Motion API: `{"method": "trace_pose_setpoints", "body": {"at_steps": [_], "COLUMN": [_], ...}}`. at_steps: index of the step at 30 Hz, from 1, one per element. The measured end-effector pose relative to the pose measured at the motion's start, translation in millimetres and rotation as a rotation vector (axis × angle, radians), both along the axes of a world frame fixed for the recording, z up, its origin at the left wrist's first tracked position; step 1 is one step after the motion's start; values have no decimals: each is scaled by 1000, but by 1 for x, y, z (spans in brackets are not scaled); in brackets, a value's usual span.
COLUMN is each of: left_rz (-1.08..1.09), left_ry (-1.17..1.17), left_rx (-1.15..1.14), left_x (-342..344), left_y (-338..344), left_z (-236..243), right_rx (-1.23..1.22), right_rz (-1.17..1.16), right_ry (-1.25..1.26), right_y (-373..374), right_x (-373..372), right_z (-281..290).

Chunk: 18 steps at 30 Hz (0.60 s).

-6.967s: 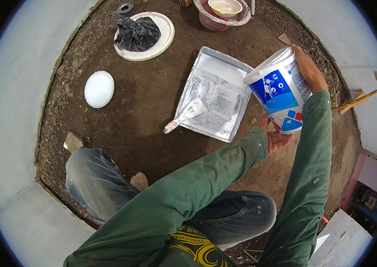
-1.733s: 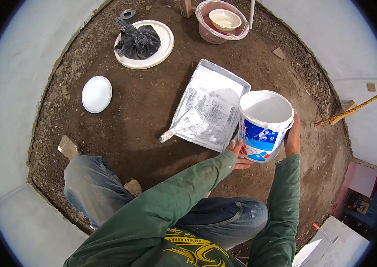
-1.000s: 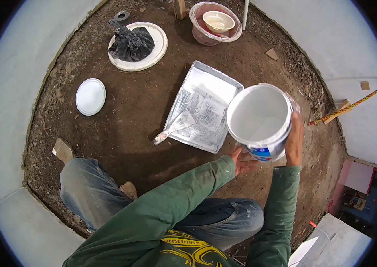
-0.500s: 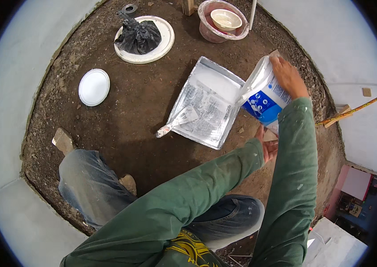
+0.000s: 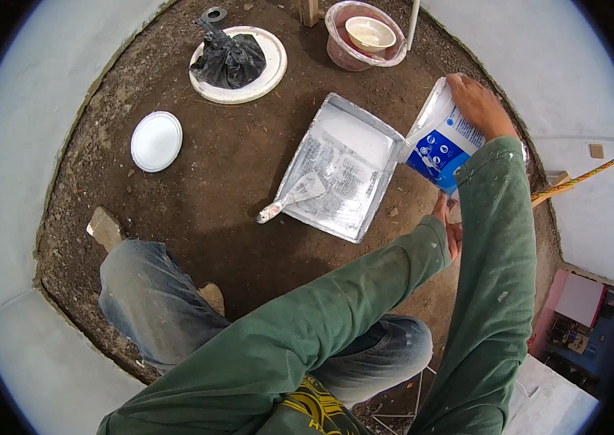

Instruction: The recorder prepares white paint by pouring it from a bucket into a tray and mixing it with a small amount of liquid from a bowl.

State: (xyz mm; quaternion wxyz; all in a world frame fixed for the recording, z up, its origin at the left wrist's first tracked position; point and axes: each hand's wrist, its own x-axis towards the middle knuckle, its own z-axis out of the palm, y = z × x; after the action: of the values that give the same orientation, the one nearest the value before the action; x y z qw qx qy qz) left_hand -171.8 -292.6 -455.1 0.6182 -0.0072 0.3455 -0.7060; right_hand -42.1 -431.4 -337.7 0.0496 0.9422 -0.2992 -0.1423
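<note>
A white and blue paint tub (image 5: 441,156) lies tipped on its side, its mouth turned left toward the edge of a metal paint tray (image 5: 356,230). My right hand (image 5: 482,107) grips the tub's upper side at the rim. At the tub's base is my left hand (image 5: 452,226), its fingers partly hidden by the tub and my right forearm. White paint pools in the tray's far end, and its ribbed slope is smeared white. Across the tray's near left edge rests a paint-stained putty knife (image 5: 294,196), its blade inside and its handle sticking out.
On the dirt floor lies a round white lid (image 5: 156,141). Behind it, a knotted black plastic bag (image 5: 231,61) sits on a larger white lid (image 5: 275,72). A reddish basin (image 5: 342,54) holds a cream bowl (image 5: 369,34). A yellow rope (image 5: 586,176) stretches along the right wall.
Both hands have shifted right with the tub, drawing its mouth back from over the tray to the tray's right edge. The tray and putty knife stay in place.
</note>
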Motion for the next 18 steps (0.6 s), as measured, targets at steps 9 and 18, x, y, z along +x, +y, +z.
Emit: {"method": "trace_pose_setpoints", "body": {"at_steps": [9, 18], "left_rz": [-70, -90], "left_ry": [-14, -143], "left_rx": [24, 13], "left_x": [13, 23], "left_y": [9, 11], "left_z": [21, 30], "right_rx": [-19, 29], "right_rz": [-8, -89], "right_ry": [-26, -162], "right_y": [-4, -25], "right_x": [-3, 0], "right_z": [12, 7]}}
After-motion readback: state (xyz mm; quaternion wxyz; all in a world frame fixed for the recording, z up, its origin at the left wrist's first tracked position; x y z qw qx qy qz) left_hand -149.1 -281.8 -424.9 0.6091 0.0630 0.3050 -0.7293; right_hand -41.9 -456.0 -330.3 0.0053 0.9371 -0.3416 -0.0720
